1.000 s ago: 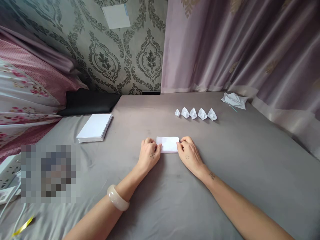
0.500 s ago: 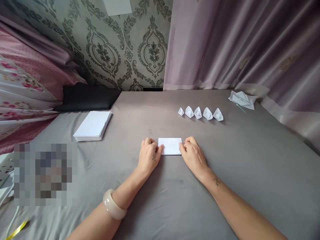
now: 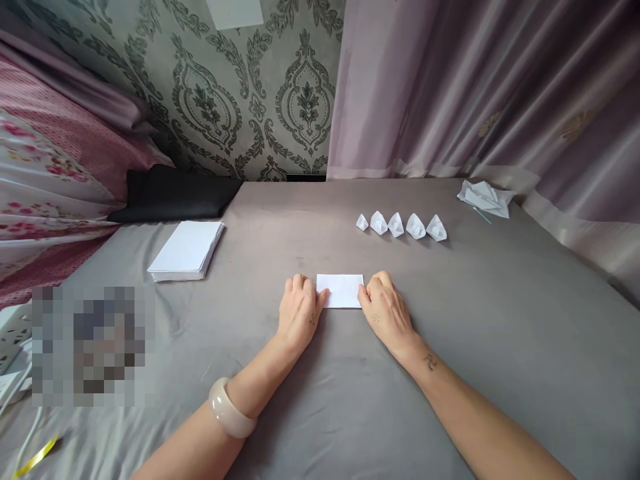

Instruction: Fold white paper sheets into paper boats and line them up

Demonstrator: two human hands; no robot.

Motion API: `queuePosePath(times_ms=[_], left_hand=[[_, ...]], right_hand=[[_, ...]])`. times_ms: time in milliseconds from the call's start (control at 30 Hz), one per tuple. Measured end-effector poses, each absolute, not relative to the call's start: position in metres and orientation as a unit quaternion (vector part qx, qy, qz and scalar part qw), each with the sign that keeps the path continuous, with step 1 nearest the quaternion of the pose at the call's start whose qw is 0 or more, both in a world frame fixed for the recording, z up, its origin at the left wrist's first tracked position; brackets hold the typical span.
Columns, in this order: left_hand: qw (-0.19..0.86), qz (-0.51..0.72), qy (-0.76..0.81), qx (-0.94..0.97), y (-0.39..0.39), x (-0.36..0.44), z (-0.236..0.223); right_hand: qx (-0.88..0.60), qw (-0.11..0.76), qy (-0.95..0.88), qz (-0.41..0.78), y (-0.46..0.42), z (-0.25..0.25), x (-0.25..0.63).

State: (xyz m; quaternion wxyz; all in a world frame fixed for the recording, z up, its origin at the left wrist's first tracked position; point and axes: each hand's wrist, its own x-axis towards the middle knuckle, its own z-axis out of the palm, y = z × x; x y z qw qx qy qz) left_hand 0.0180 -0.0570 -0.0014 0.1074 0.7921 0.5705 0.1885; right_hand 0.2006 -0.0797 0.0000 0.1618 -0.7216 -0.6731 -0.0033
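A small folded rectangle of white paper [image 3: 343,292] lies flat on the grey cloth between my hands. My left hand [image 3: 300,308] grips its left edge, thumb on top and the other fingers curled at the side. At the right edge, my right hand [image 3: 386,305] pinches it the same way, its thumb on the paper's corner. The fingertips under the paper are hidden. Beyond my right hand stands a row of several small folded paper boats [image 3: 396,225].
A thick stack of white paper [image 3: 186,248] lies at the left, in front of a folded black cloth [image 3: 180,195]. At the far right are crumpled white papers [image 3: 485,197] and a thin bluish stick [image 3: 482,215]. A yellow strip [image 3: 37,457] and a white power strip [image 3: 14,333] are at lower left.
My left hand has turned slightly, with its fingers a little flatter at the paper's edge. The paper and my right hand have stayed nearly in place.
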Motion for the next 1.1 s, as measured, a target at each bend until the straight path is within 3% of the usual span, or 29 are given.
queuePosePath(times_ms=[300,433,833,1100], left_hand=[[0.077,0.107,0.393,0.91,-0.052,0.029,0.011],[0.067,0.095,0.402,0.908,-0.066,0.027,0.014],[0.05,0.12,0.349,0.928,-0.08,-0.026,0.001],[0.029,0.088,0.403,0.911,-0.069,0.02,0.026]], right_hand=[[-0.594,0.201,-0.779,-0.006,-0.08,0.0,0.194],[-0.617,0.26,-0.742,0.027,-0.085,-0.001,0.192],[-0.625,0.269,-0.717,0.15,-0.086,-0.006,0.216],[-0.585,0.285,-0.719,0.244,-0.082,0.0,0.235]])
